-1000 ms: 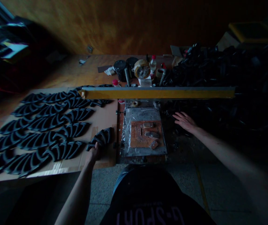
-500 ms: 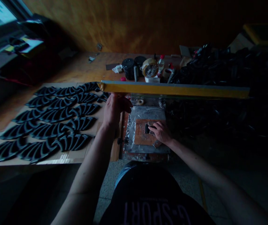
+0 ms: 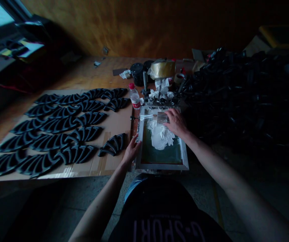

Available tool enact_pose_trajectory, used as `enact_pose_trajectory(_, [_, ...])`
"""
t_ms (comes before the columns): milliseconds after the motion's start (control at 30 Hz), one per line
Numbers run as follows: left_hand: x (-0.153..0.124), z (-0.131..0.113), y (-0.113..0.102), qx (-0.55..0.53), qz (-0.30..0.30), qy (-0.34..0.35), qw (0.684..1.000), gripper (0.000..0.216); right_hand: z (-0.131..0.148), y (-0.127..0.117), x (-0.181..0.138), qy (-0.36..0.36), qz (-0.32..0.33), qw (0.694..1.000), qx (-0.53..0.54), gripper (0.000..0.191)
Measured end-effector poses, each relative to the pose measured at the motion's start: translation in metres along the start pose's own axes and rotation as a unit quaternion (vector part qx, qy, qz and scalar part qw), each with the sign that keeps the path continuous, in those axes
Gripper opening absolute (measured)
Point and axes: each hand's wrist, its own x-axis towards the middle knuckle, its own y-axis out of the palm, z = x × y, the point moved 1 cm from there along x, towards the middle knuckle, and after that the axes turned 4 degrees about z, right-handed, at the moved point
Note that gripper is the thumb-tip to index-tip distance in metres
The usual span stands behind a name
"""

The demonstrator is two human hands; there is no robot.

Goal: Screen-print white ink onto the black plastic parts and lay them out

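a: what is the right hand (image 3: 176,123) up to?
b: its fingers are grasping a flat scraper (image 3: 161,117), which sits near the far end of the framed screen (image 3: 163,167), at the upper edge of a thick spread of white paste (image 3: 160,139).
a: and the left hand (image 3: 132,150)?
b: its fingertips touch the left side of the frame. whether they are clenched on it or just resting there, i can't tell.
a: where does the screen lie?
b: right in front of the person, flat, between the cardboard (image 3: 120,122) on the left and a heap of dark pieces (image 3: 237,97) on the right. a bottle (image 3: 134,97) with a red cap stands just beyond its far left corner.
a: anything near the left hand?
b: one black ribbed piece (image 3: 112,145), lying on the cardboard apart from the rows of similar ones (image 3: 49,143). the cardboard covers part of the wooden desk (image 3: 81,74).
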Motion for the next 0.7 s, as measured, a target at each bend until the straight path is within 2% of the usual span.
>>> enact_pose_trajectory(67, [0.005, 0.007, -0.001, 0.015, 0.001, -0.012, 1.000, 0.074, 0.022, 0.011, -0.004, -0.034, 0.083, 0.996, -0.005, 0.019])
enact_pose_trajectory(100, [0.006, 0.009, -0.002, 0.020, 0.001, -0.017, 1.000, 0.072, 0.028, 0.014, -0.012, -0.059, 0.113, 0.992, -0.007, 0.012])
enact_pose_trajectory(233, [0.003, 0.008, -0.002, 0.019, 0.001, -0.016, 1.000, 0.067, 0.027, 0.011, -0.052, -0.212, 0.172, 0.962, 0.016, 0.024])
enact_pose_trajectory(300, [0.002, 0.007, -0.001, 0.024, -0.005, -0.018, 1.000, 0.066, 0.022, 0.005, -0.059, -0.253, 0.203, 0.945, 0.049, 0.028])
enact_pose_trajectory(367, [0.001, 0.004, 0.000, 0.028, -0.014, -0.018, 0.999, 0.064, 0.021, 0.003, -0.057, -0.235, 0.202, 0.949, 0.060, 0.023])
enact_pose_trajectory(467, [-0.001, 0.000, 0.001, 0.014, -0.020, -0.014, 1.000, 0.064, 0.025, 0.011, -0.060, -0.196, 0.133, 0.971, 0.032, 0.023])
enact_pose_trajectory(533, [-0.001, 0.000, 0.001, -0.004, -0.017, -0.022, 1.000, 0.066, 0.028, 0.018, -0.072, -0.214, 0.108, 0.971, 0.023, 0.029])
enact_pose_trajectory(633, [-0.002, 0.000, 0.001, -0.014, -0.020, -0.031, 0.999, 0.066, 0.027, 0.021, -0.083, -0.236, 0.128, 0.962, 0.051, 0.026])
enact_pose_trajectory(700, [-0.003, -0.005, 0.000, -0.014, -0.013, -0.033, 0.999, 0.069, 0.026, 0.015, -0.069, -0.201, 0.126, 0.969, 0.071, 0.018])
